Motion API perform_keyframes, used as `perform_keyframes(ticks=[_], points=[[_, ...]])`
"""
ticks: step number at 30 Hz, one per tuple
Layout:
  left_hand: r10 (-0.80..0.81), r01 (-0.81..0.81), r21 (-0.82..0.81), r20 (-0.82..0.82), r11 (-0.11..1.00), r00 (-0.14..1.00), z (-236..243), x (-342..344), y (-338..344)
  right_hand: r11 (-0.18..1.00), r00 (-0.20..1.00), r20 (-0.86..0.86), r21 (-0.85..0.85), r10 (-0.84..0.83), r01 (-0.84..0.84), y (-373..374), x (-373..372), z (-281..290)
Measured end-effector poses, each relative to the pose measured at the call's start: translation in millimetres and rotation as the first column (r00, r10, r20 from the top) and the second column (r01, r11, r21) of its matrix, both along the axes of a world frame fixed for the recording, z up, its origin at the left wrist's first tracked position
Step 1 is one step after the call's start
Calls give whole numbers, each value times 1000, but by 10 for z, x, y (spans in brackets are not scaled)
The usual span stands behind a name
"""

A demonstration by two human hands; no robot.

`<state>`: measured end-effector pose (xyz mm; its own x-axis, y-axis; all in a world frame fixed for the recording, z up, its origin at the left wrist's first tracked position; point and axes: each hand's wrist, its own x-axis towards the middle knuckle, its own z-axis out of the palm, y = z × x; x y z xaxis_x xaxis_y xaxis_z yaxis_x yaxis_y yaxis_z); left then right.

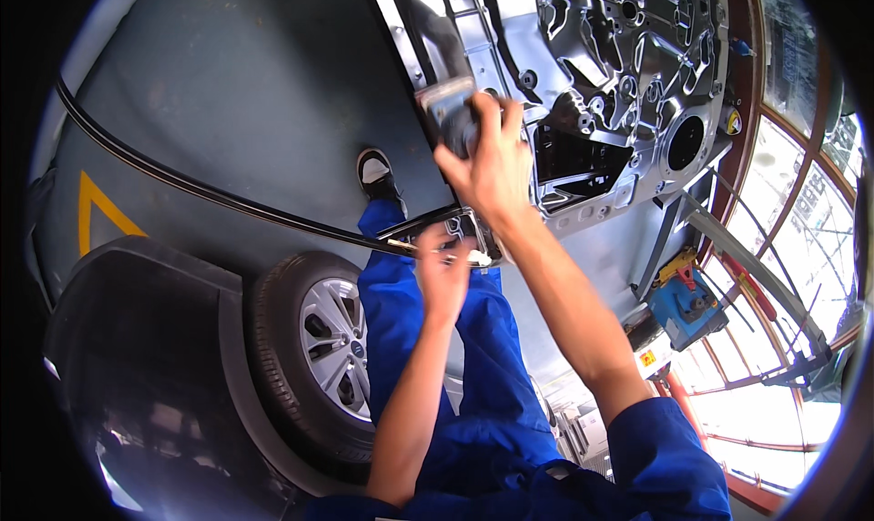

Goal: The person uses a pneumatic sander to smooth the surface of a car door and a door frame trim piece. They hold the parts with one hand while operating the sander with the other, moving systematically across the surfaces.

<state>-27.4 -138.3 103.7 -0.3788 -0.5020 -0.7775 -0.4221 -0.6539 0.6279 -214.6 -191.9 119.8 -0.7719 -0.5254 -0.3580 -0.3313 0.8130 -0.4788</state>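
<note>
Right hand (pixel 496 161): grip curled round dark block-like tool (pixel 446 111), opened only to its width; tool is over left edge of door panel (pixel 583 121), too blurred for exact kind or contact. Left hand (pixel 443 275): below door panel, beside curved black window-frame bar (pixel 228 193), fingers half bent; whether grip has something, I cannot tell. Risk, in my opinion: tilted tool could slip, scratching door panel; hurried left fingers could catch on metal corner.
</note>
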Motion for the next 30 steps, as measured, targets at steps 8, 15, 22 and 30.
perform_keyframes(ticks=[8, 15, 22, 30], points=[[371, -136, -591, 298, 795, 879, -165, 440, -1571, 997, 996, -79, 62, -32, 37, -176, -325, 70], [582, -509, -303, 242, 805, 776, -133, -52, -2354, 986, 1000, -2, 166, 13, -12, 511, -82, 101], [629, -499, -409, 299, 764, 717, -152, -111, -2298, 976, 996, -25, 202, -83, 86, -328, -330, 183], [645, -491, -442, 329, 751, 690, -188, -176, -2311, 978, 986, -94, 147, -134, 147, -126, -223, 95]])
